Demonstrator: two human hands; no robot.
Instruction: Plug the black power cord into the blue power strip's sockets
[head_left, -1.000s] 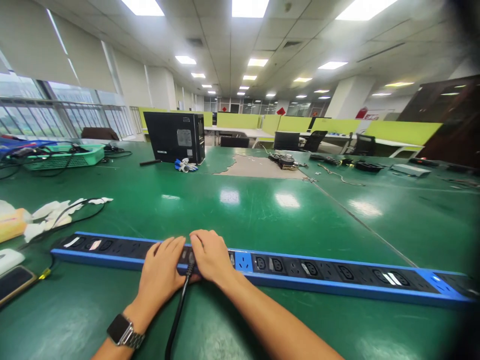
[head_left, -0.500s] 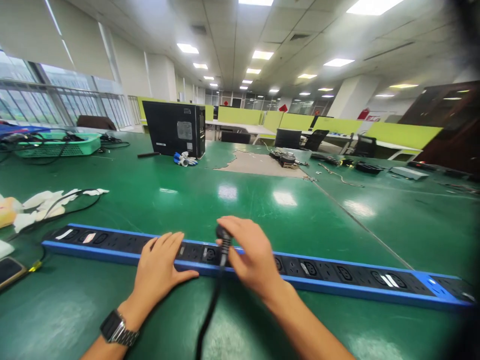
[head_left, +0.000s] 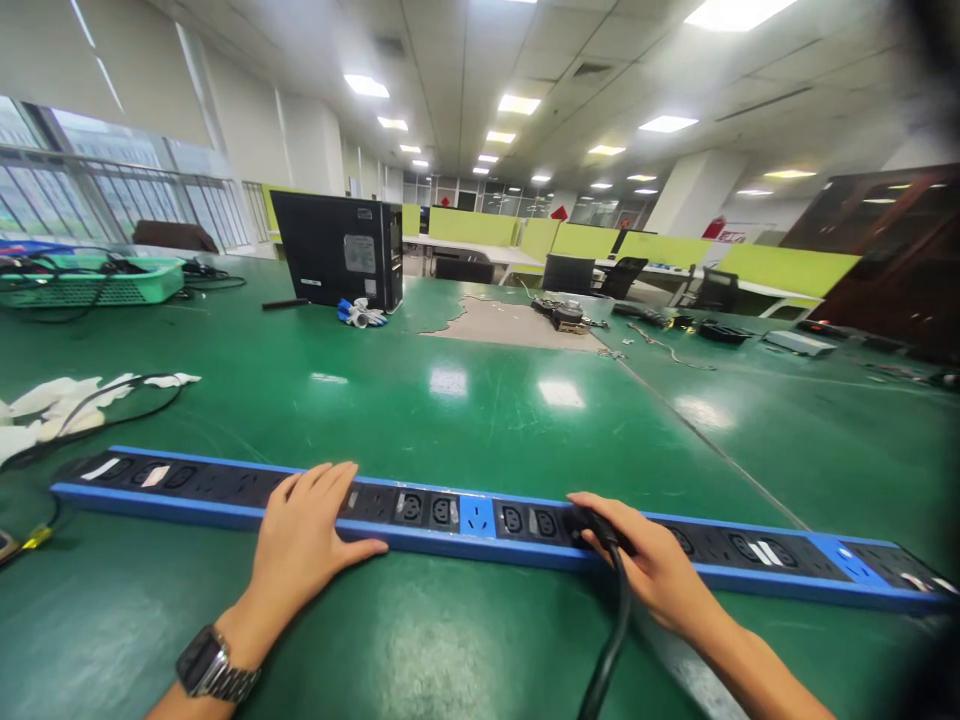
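Power strip (head_left: 480,540) looks long, blue-edged and black-faced.

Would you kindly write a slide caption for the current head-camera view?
Left hand rests across a blue-and-black power strip while the right hand holds a black plug at its sockets.

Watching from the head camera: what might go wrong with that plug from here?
Two risks. The right hand and black plug hide the outlet beneath, so misaligned pins could go unnoticed; outlet shapes vary along the power strip. Also, the thick cable hangs toward the wearer, so a tug might tilt the plug. The left hand seems to steady only the strip.
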